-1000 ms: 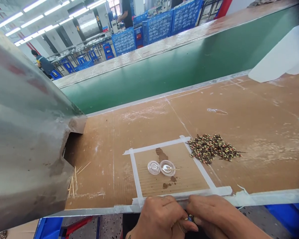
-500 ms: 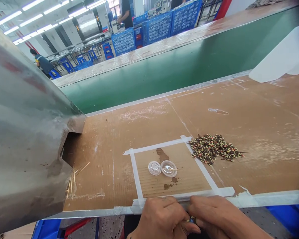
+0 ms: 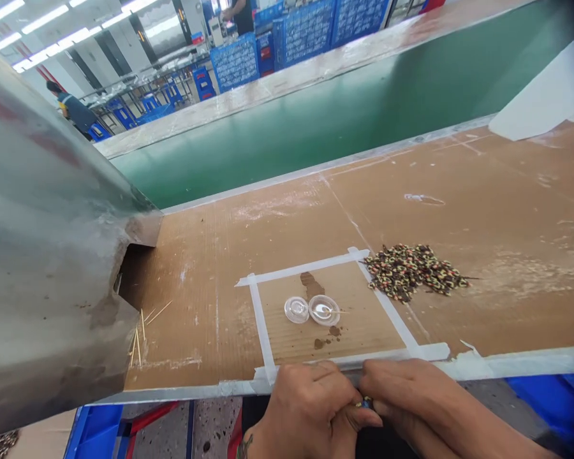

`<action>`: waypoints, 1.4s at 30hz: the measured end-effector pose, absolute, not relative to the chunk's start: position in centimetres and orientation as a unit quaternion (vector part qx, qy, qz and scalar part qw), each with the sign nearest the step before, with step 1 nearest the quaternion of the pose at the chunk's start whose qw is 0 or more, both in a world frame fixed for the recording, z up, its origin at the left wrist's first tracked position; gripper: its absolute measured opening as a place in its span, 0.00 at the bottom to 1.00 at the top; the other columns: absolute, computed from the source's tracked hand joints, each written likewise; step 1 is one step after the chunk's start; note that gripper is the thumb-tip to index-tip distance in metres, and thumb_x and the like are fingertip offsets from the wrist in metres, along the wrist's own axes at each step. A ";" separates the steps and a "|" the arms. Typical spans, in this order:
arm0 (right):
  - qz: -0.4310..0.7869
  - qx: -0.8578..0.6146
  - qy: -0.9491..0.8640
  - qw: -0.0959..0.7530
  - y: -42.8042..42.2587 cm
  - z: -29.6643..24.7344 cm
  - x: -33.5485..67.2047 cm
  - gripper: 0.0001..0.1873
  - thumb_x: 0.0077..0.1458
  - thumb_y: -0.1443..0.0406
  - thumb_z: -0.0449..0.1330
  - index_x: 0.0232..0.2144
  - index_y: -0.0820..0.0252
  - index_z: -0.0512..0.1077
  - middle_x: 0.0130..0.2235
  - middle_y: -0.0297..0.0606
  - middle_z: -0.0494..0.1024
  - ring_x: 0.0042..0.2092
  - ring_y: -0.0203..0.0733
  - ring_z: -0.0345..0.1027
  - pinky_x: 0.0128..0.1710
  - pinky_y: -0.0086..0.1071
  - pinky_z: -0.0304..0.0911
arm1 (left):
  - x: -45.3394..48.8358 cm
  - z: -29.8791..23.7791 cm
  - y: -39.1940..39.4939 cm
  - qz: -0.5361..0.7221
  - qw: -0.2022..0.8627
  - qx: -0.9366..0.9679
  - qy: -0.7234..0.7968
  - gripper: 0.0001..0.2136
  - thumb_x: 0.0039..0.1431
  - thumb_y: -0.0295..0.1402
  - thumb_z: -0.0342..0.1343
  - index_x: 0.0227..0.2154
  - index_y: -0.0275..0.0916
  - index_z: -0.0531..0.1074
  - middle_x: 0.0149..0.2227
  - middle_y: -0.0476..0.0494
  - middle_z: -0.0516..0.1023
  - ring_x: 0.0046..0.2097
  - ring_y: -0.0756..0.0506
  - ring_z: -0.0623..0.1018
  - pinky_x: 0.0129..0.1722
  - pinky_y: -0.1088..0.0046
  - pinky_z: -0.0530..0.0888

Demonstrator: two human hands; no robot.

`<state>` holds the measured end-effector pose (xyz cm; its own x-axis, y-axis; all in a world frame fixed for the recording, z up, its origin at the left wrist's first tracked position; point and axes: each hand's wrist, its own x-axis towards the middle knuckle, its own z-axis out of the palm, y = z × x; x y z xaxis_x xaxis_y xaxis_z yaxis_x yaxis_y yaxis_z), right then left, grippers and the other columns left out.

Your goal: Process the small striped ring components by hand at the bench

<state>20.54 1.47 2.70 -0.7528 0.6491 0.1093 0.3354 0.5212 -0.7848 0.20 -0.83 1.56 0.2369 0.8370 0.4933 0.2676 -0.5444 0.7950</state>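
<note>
At the front edge of the cardboard-covered bench, my left hand (image 3: 310, 408) and my right hand (image 3: 404, 392) are closed side by side. Between the left thumb and fingers shows a small blue-and-yellow piece (image 3: 365, 403), mostly hidden; the right fingertips meet it. Just beyond the hands, a clear plastic cup (image 3: 324, 320) with a thin wooden stick (image 3: 338, 312) in it stands beside its round clear lid (image 3: 296, 310). Both lie inside a white tape frame (image 3: 262, 319). A pile of small dark, yellow and red pieces (image 3: 414, 273) sits at the frame's right corner.
A large metal panel (image 3: 52, 255) rises at the left. Several loose sticks (image 3: 142, 325) lie beside it. Behind the bench (image 3: 210, 255) runs a green belt (image 3: 287, 143). A white sheet (image 3: 545, 95) stands at right. Blue crates (image 3: 234, 62) and two other people are farther back.
The whole scene has shifted slightly upward as the head view tilted. My hands keep nearly the same pose around the small piece.
</note>
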 end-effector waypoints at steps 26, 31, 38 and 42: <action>0.438 -0.318 -0.814 0.211 1.2 2.5 21.0 0.12 0.70 0.65 0.53 0.38 0.55 0.76 0.35 0.40 0.78 0.35 0.45 0.73 0.36 0.34 0.71 | 0.1 2.1 -0.7 0.478 0.303 0.734 0.376 0.24 0.75 0.49 0.48 0.25 0.38 0.64 0.20 0.49 0.72 0.22 0.53 0.69 0.23 0.76 0.61; 0.456 -0.347 -0.792 0.209 1.1 2.5 21.0 0.17 0.74 0.61 0.49 0.37 0.56 0.75 0.35 0.40 0.77 0.35 0.44 0.72 0.37 0.32 0.71 | -0.1 2.3 -0.8 0.460 0.295 0.740 0.392 0.23 0.75 0.46 0.48 0.25 0.38 0.66 0.22 0.48 0.73 0.24 0.52 0.72 0.24 0.74 0.63; 0.499 -0.346 -0.775 0.175 1.0 2.6 21.0 0.16 0.76 0.57 0.49 0.37 0.55 0.71 0.36 0.35 0.75 0.38 0.40 0.70 0.39 0.29 0.66 | -0.1 1.7 -0.7 0.468 0.299 0.724 0.409 0.24 0.67 0.55 0.58 0.28 0.36 0.72 0.23 0.49 0.74 0.25 0.51 0.73 0.23 0.75 0.64; 0.525 -0.344 -0.758 0.175 1.4 2.8 21.0 0.18 0.76 0.55 0.48 0.36 0.55 0.70 0.36 0.34 0.74 0.38 0.39 0.69 0.40 0.29 0.64 | 0.1 0.9 -0.6 0.499 0.327 0.710 0.375 0.23 0.64 0.55 0.62 0.30 0.36 0.74 0.25 0.48 0.75 0.26 0.50 0.75 0.24 0.77 0.67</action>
